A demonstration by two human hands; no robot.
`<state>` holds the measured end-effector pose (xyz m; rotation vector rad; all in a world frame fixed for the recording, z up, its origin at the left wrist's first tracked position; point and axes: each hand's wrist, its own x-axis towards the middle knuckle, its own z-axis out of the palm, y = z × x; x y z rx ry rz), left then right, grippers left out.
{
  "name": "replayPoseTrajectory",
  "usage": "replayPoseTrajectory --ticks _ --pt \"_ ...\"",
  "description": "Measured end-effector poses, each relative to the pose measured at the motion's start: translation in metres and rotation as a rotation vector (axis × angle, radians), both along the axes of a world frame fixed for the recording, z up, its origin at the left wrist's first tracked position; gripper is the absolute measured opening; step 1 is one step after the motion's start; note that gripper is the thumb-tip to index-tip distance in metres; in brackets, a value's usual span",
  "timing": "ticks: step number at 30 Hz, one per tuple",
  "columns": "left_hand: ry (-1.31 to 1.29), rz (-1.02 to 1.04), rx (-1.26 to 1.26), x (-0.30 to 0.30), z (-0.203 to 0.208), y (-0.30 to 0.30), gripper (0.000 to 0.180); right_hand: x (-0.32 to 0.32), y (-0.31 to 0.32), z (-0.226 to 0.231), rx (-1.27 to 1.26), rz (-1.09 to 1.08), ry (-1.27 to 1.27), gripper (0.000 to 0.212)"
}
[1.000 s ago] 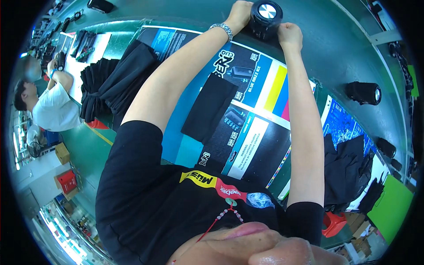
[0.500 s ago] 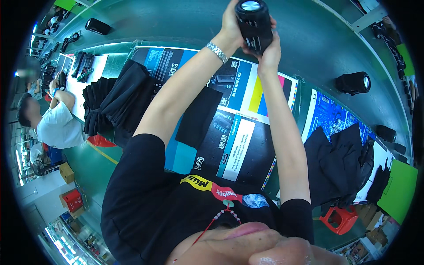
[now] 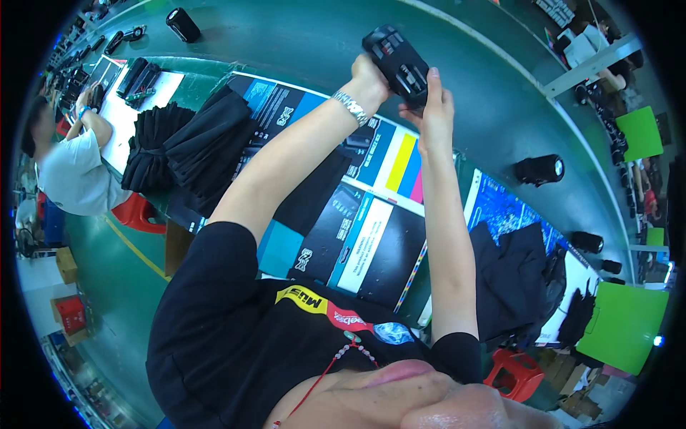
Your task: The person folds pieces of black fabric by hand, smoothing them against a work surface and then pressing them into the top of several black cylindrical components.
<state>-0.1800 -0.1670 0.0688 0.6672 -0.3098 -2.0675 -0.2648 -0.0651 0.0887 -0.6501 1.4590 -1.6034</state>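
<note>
Above the far side of the table I hold a black cylindrical speaker, tilted with its upper end to the left. My left hand, with a metal watch band at the wrist, is closed round its left side; most of those fingers are hidden behind the speaker. At the lower right end, my right hand grips it with fingers and thumb. Beneath my forearms, printed sheets cover the table, and a folded black cloth lies on them.
A pile of black cloth bags lies to the left, more black cloth to the right. Similar speakers stand on the green surface beyond, one at right, another at far left. A person in white works at the left.
The speaker has turned in my hands: its shiny round end no longer faces me, and its top leans left. My right hand has shifted its hold. The whole view has swung a little.
</note>
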Motion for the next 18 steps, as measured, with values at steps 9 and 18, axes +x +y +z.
replayPoseTrajectory --ticks 9,18 --pt "-0.487 0.089 -0.582 0.03 -0.001 -0.013 0.041 -0.034 -0.027 0.007 -0.189 -0.189 1.466 0.062" --pt "-0.992 -0.371 -1.192 -0.021 0.03 -0.06 0.028 -0.057 -0.04 -0.021 -0.361 -0.331 1.389 0.066"
